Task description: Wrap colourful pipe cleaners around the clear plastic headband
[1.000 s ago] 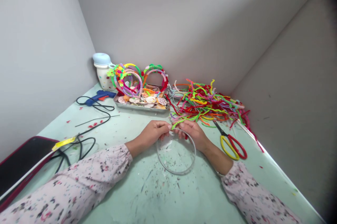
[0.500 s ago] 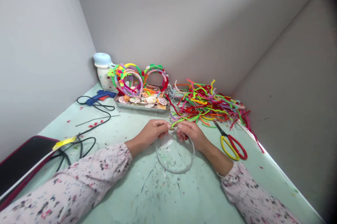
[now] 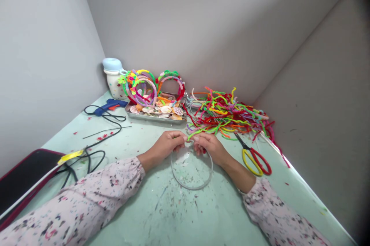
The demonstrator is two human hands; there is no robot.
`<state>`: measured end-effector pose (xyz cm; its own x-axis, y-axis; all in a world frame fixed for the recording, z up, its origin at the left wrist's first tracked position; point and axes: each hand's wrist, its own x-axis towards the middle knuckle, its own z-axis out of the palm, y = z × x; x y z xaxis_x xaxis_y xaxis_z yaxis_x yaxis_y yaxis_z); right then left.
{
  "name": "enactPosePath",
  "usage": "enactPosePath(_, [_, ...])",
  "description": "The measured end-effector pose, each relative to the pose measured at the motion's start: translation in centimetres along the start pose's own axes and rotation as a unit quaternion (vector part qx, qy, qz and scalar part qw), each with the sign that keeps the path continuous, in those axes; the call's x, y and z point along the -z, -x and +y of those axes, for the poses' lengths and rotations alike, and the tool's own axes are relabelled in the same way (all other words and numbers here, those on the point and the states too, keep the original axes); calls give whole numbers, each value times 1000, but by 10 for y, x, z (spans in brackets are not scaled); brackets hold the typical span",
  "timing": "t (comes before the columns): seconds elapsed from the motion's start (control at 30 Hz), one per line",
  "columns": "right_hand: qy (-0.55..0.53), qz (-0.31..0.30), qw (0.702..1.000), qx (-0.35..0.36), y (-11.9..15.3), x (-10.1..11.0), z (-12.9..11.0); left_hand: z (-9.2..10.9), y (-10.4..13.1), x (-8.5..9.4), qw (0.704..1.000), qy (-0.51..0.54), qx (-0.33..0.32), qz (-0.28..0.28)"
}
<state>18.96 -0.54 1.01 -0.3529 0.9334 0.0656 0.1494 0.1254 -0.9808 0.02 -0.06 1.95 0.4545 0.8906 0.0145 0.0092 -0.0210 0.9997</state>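
Observation:
A thin grey-white headband hoop (image 3: 192,188) hangs between my two hands, its lower curve over the table. My left hand (image 3: 172,142) is closed, thumb and finger pinching the hoop's upper left side. On the upper right side, my right hand (image 3: 208,146) is closed around the hoop too. In the narrow gap between the fingertips, a bright green pipe cleaner (image 3: 189,136) lies at the hoop's top. Which fingers grip the pipe cleaner is hard to make out. A bit of red shows beneath my right fingers.
Behind my hands stands a metal tray (image 3: 156,118) of shells with colourful wrapped headbands (image 3: 146,80). Right of it lies a heap of pipe cleaners (image 3: 228,111), then scissors (image 3: 256,161). At left are a blue glue gun (image 3: 110,105), a cable, a lidded cup (image 3: 114,78) and a black device (image 3: 31,169).
My right fingertips have shifted very slightly left, closer to my left hand, and the hoop's right side has moved in a little with them. All else looks the same.

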Motion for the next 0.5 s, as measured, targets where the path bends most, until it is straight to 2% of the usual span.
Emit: enactPosePath(0.5, [5,12,1000,-5,0,-3,-1,-3,-1,2,1000,-4,-2,-3])
